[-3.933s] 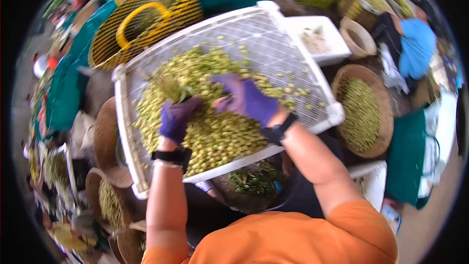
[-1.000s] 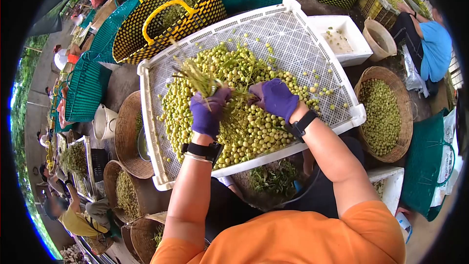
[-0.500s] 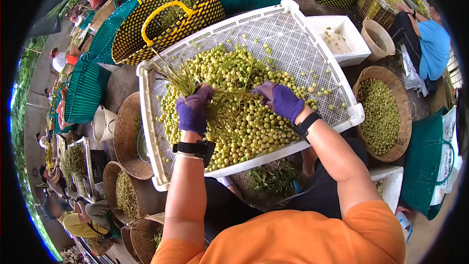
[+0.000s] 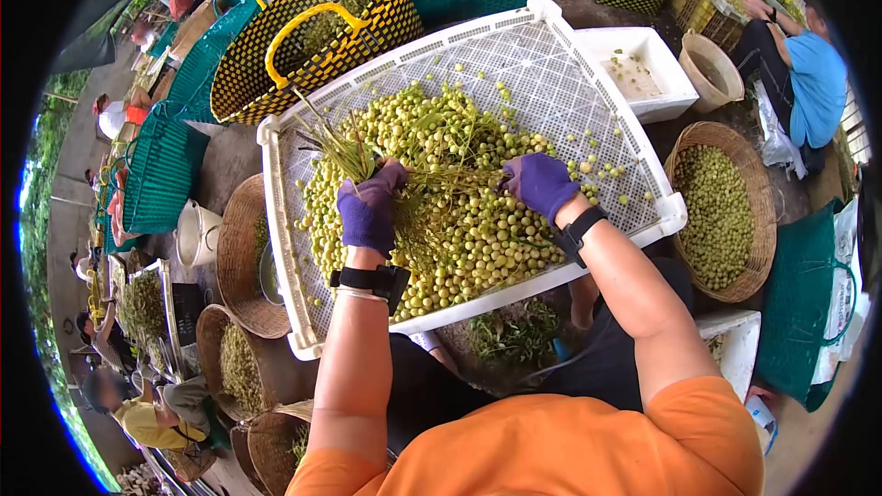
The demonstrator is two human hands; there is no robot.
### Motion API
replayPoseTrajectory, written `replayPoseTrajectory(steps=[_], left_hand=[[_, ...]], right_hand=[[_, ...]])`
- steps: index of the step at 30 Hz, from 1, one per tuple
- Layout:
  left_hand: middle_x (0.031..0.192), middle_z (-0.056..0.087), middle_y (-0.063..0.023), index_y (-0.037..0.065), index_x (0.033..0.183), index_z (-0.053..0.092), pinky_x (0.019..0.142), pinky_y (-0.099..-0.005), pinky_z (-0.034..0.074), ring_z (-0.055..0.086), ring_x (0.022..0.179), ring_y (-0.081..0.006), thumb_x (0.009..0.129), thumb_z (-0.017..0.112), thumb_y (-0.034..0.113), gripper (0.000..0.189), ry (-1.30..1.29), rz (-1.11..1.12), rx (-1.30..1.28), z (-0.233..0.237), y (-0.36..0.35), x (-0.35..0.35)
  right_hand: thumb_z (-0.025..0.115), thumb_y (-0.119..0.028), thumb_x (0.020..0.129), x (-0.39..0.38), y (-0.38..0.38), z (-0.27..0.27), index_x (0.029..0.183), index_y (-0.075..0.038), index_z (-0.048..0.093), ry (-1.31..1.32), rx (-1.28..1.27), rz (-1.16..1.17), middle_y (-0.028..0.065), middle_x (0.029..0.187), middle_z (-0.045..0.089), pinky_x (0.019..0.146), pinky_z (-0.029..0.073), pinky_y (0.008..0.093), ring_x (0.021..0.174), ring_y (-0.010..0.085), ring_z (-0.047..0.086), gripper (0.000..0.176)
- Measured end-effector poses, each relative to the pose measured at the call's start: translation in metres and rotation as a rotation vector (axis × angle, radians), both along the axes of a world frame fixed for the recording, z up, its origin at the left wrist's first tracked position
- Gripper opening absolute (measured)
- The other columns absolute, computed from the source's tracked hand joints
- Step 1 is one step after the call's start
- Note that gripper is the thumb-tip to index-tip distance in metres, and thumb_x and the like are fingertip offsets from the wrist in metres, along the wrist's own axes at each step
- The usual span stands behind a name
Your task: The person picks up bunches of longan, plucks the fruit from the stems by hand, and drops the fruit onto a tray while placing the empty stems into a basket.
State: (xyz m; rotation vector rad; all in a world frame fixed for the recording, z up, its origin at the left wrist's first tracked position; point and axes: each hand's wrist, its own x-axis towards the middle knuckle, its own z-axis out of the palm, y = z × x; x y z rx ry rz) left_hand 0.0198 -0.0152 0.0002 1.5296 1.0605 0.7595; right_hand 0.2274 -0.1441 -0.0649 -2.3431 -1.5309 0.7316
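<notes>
My left hand (image 4: 369, 211), in a purple glove, is closed around a bunch of thin green stems (image 4: 338, 152) whose cut ends stick out up and to the left. To the right, my gloved right hand (image 4: 540, 186) has its fingers pinched on the far ends of the stalks, which stretch between both hands. Beneath them lies a heap of small round yellow-green fruits (image 4: 487, 253). The heap rests in a white plastic mesh tray (image 4: 614, 69) in front of me. My right fingertips are partly hidden.
Around the tray stand a black-and-yellow woven basket (image 4: 241, 83), a white foam box (image 4: 675, 96), a beige bucket (image 4: 721, 83) and a wicker basket of fruits (image 4: 721, 211). Green baskets (image 4: 165, 170) line the left. A person in blue (image 4: 816, 83) sits at the right; others sit at left.
My right hand has moved a little to the right, away from the left hand, along the stalks. My left hand has shifted slightly right, still holding the bunch.
</notes>
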Motion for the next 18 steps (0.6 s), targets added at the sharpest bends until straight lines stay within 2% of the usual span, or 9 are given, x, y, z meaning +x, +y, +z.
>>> replayPoseTrajectory(steps=[2, 4, 6, 8, 10, 12, 14, 16, 18], left_hand=[[0.067, 0.056, 0.0016, 0.006, 0.075, 0.066, 0.050, -0.0248, 0.046, 0.049, 0.057, -0.0079, 0.081, 0.061, 0.014, 0.011, -0.036, 0.060, -0.028, 0.004, 0.002, 0.000], [0.066, 0.056, 0.0021, 0.006, 0.074, 0.066, 0.050, -0.0243, 0.045, 0.049, 0.057, -0.0081, 0.081, 0.061, 0.013, 0.012, -0.068, 0.123, -0.059, 0.008, 0.007, -0.006], [0.063, 0.056, 0.0023, 0.005, 0.070, 0.064, 0.052, -0.0231, 0.037, 0.048, 0.055, -0.0072, 0.075, 0.065, 0.009, 0.006, -0.099, 0.131, -0.123, 0.011, 0.013, -0.014], [0.063, 0.056, 0.0024, 0.004, 0.070, 0.064, 0.052, -0.0232, 0.037, 0.047, 0.055, -0.0071, 0.074, 0.065, 0.008, 0.006, -0.103, 0.104, -0.047, 0.012, 0.010, -0.013], [0.062, 0.055, 0.0027, 0.004, 0.069, 0.063, 0.053, -0.0233, 0.036, 0.046, 0.055, -0.0068, 0.074, 0.065, 0.008, 0.006, -0.103, 0.037, 0.099, 0.012, 0.004, -0.010], [0.063, 0.055, 0.0025, 0.003, 0.069, 0.064, 0.053, -0.0232, 0.036, 0.047, 0.056, -0.0071, 0.073, 0.065, 0.007, 0.006, -0.043, 0.101, 0.002, 0.013, 0.006, -0.011], [0.069, 0.060, -0.0047, 0.010, 0.081, 0.066, 0.062, -0.0267, 0.044, 0.054, 0.062, -0.0153, 0.084, 0.058, 0.011, 0.009, 0.092, -0.093, 0.344, 0.002, 0.012, -0.019], [0.069, 0.060, -0.0025, 0.010, 0.081, 0.068, 0.062, -0.0261, 0.044, 0.053, 0.063, -0.0123, 0.085, 0.058, 0.013, 0.011, 0.055, -0.067, 0.338, 0.000, 0.009, -0.015], [0.066, 0.057, 0.0024, 0.003, 0.073, 0.066, 0.054, -0.0237, 0.037, 0.049, 0.058, -0.0080, 0.073, 0.067, 0.009, 0.006, -0.041, 0.095, 0.015, 0.017, 0.003, -0.009]], right_hand=[[0.064, -0.013, 0.078, 0.004, -0.003, -0.004, 0.108, -0.011, 0.062, 0.033, 0.026, -0.023, 0.0144, 0.092, 0.063, 0.075, 0.050, 0.0426, 0.087, 0.0336, 0.062, 0.030], [0.064, -0.017, 0.079, 0.015, -0.011, -0.030, 0.107, -0.012, 0.063, 0.106, 0.537, 0.098, 0.0149, 0.090, 0.064, 0.075, 0.050, 0.0429, 0.086, 0.0340, 0.063, 0.029], [0.064, -0.018, 0.079, 0.021, -0.013, -0.038, 0.109, -0.013, 0.063, -0.080, 0.530, 0.124, 0.0152, 0.088, 0.065, 0.074, 0.050, 0.0433, 0.084, 0.0351, 0.063, 0.030], [0.065, -0.013, 0.078, 0.017, -0.018, -0.022, 0.108, -0.011, 0.061, -0.075, 0.242, 0.086, 0.0158, 0.090, 0.064, 0.073, 0.050, 0.0443, 0.084, 0.0359, 0.063, 0.031], [0.065, -0.014, 0.077, 0.022, -0.019, -0.035, 0.102, -0.009, 0.061, -0.111, 0.338, 0.123, 0.0168, 0.088, 0.064, 0.070, 0.050, 0.0448, 0.082, 0.0351, 0.063, 0.026], [0.065, -0.017, 0.078, 0.021, -0.020, -0.025, 0.096, -0.007, 0.061, -0.283, 0.361, 0.078, 0.0176, 0.086, 0.065, 0.068, 0.050, 0.0446, 0.080, 0.0345, 0.064, 0.021], [0.065, -0.018, 0.078, 0.020, -0.019, -0.013, 0.094, -0.006, 0.060, -0.278, 0.329, 0.061, 0.0173, 0.084, 0.065, 0.068, 0.050, 0.0443, 0.078, 0.0347, 0.064, 0.020], [0.065, -0.017, 0.078, 0.017, -0.018, -0.006, 0.094, -0.007, 0.061, -0.299, 0.089, 0.009, 0.0153, 0.084, 0.066, 0.067, 0.050, 0.0428, 0.077, 0.0336, 0.065, 0.019], [0.065, -0.018, 0.078, 0.017, -0.019, -0.003, 0.093, -0.008, 0.061, -0.382, 0.151, 0.024, 0.0137, 0.084, 0.066, 0.066, 0.050, 0.0416, 0.076, 0.0324, 0.065, 0.018]])
